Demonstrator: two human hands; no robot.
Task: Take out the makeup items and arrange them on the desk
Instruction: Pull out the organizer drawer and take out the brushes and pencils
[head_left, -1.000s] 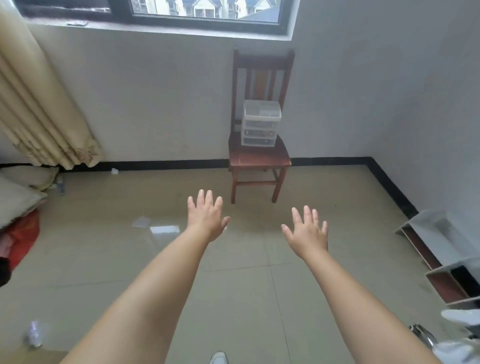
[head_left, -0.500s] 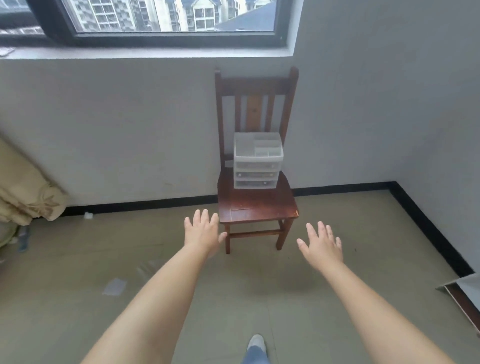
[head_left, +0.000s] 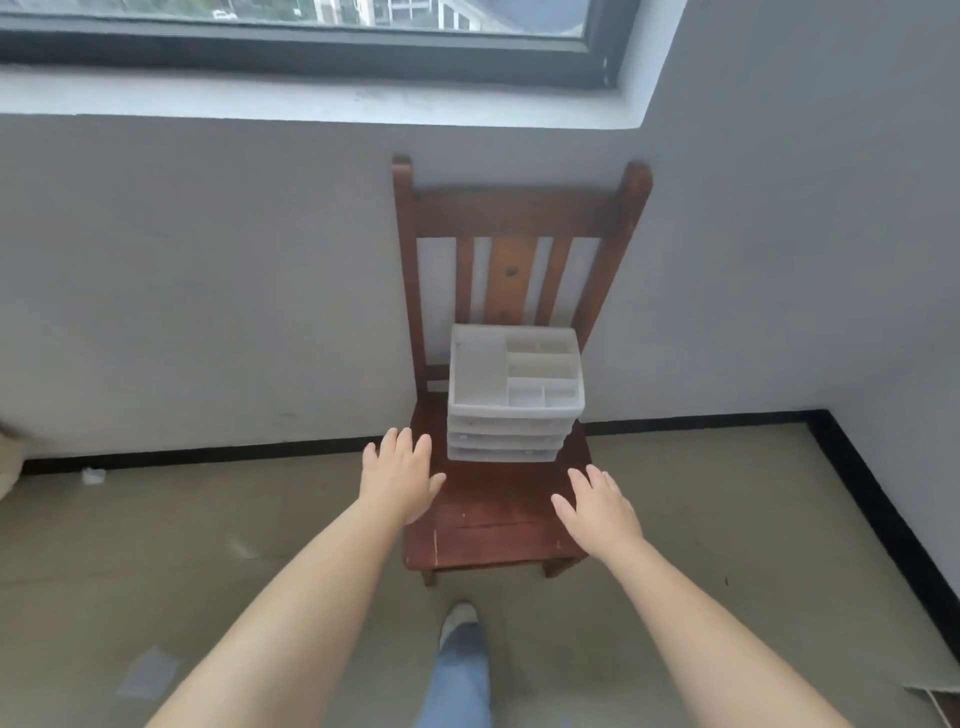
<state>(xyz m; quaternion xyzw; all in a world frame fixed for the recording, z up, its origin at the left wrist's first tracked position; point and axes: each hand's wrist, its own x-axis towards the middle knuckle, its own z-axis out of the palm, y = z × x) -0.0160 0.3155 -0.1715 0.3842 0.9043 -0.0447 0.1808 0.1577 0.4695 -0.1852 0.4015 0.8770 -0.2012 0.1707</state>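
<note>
Left hand (head_left: 399, 480) is hovering flat, fingers straight and holding nothing, over the left edge of the wooden chair (head_left: 498, 519), the white drawer organizer (head_left: 514, 395) is sitting at the seat's back, and right hand (head_left: 597, 506) is reaching likewise, spread and empty, above the seat's right front.

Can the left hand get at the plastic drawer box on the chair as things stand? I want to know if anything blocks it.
Probably yes. The left hand is open and empty, close to the drawer box, which sits alone on the chair seat. Nothing lies between them.
</note>
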